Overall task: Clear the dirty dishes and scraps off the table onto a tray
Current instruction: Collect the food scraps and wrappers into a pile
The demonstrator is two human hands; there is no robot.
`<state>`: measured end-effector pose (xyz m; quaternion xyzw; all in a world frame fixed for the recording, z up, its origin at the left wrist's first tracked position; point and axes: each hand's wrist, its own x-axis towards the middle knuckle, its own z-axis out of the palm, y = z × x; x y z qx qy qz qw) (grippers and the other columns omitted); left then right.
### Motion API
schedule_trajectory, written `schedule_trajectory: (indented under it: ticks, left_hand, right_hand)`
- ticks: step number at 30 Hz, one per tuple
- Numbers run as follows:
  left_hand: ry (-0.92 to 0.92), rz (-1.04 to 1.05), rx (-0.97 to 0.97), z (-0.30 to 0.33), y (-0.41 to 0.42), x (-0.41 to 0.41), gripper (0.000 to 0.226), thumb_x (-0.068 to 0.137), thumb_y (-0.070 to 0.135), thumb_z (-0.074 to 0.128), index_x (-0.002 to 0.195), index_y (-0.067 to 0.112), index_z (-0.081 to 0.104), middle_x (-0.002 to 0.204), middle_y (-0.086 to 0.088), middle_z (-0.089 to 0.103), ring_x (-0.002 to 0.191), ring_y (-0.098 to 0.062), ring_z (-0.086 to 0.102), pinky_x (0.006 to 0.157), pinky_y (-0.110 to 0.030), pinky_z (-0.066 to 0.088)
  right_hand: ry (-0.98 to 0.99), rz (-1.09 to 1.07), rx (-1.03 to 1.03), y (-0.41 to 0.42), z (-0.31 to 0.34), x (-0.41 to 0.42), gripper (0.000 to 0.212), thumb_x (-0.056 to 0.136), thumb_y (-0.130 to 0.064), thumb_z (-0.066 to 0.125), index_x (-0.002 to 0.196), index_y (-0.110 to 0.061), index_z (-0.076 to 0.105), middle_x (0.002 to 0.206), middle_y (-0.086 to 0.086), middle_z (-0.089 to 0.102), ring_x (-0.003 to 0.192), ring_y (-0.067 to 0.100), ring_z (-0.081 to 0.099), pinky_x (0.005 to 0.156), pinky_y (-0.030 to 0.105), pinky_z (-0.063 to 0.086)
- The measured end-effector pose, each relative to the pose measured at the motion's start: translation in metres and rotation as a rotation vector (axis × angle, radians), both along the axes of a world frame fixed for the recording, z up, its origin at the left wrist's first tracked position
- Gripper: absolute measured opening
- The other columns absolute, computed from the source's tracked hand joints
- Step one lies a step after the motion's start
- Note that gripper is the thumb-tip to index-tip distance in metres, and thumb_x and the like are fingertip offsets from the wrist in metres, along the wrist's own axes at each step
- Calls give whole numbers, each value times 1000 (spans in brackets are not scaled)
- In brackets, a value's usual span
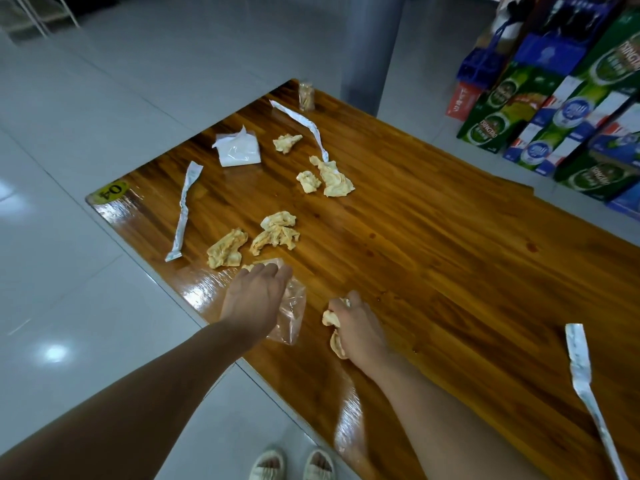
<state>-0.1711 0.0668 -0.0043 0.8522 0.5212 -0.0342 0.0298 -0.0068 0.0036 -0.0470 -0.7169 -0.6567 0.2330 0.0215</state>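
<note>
Both arms reach out over the table (433, 237). Left hand (254, 296) palm-down near its left edge, fingers curled onto clear plastic wrap (292, 313). Right hand (356, 327) further in, fisted around crumpled napkins (331, 318).

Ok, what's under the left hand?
A clear plastic wrapper lies under the left hand, flat on the table. A bit of crumpled napkin shows at the fingers. The palm hides the rest.
</note>
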Motion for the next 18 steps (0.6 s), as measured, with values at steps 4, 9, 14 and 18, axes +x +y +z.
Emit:
schedule_trajectory:
  ticks: [4, 9, 14, 18]
  left_hand:
    - [4, 15, 25, 10, 7, -15, 50, 87, 5, 54, 133, 21, 41, 117, 1, 58, 106, -17, 54, 88, -29, 41]
    - [21, 48, 52, 22, 26, -43, 50, 89, 14, 57, 135, 23, 39, 123, 1, 56, 112, -18, 52, 88, -28, 41]
    - [37, 76, 29, 22, 56, -84, 51, 87, 10, 58, 134, 20, 40, 119, -2, 58, 109, -20, 53, 89, -29, 41]
    - [20, 49, 8, 14, 83, -111, 53, 85, 13, 62, 132, 20, 41, 120, -1, 57, 110, -20, 53, 89, -29, 42]
  right_hand:
    - [16, -73, 47, 15, 11, -6, 44, 91, -6, 54, 131, -21, 44, 136, 9, 39, 116, 24, 48, 87, 29, 46]
    - [50, -81, 142, 51, 23, -33, 48, 94, -10, 52, 138, -23, 38, 139, 6, 37, 122, 21, 45, 92, 26, 47]
    - [72, -101, 196, 93, 19, -75, 47, 95, -9, 50, 139, -22, 36, 142, 8, 33, 124, 23, 44, 94, 28, 48]
    - [29, -67, 145, 113, 1, -108, 47, 95, -26, 52, 139, -23, 34, 143, 9, 28, 126, 24, 39, 95, 30, 46]
